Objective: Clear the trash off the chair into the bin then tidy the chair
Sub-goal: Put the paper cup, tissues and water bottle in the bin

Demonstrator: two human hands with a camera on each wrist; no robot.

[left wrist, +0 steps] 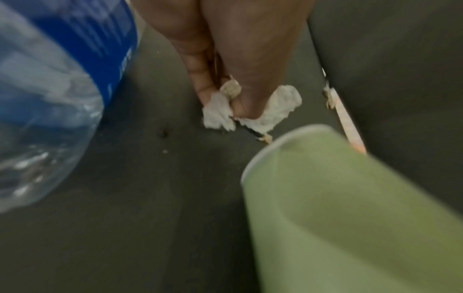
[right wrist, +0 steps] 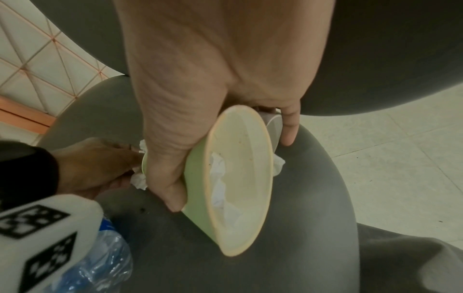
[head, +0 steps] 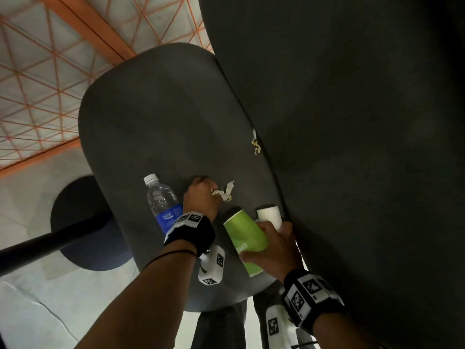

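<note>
Dark grey smooth chair seat: left hand pinches crumpled white tissue; right hand grips tilted lime-green paper cup containing tissue. Clear plastic bottle lies beside.

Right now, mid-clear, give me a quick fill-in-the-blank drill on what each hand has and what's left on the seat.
1. The right hand grips the ____ paper cup.
2. The left hand pinches crumpled ____ off the chair seat.
3. The plastic bottle wears a ____ label.
4. Inside the held cup lies white ____.

Missing words: green; tissue; blue; tissue
</note>
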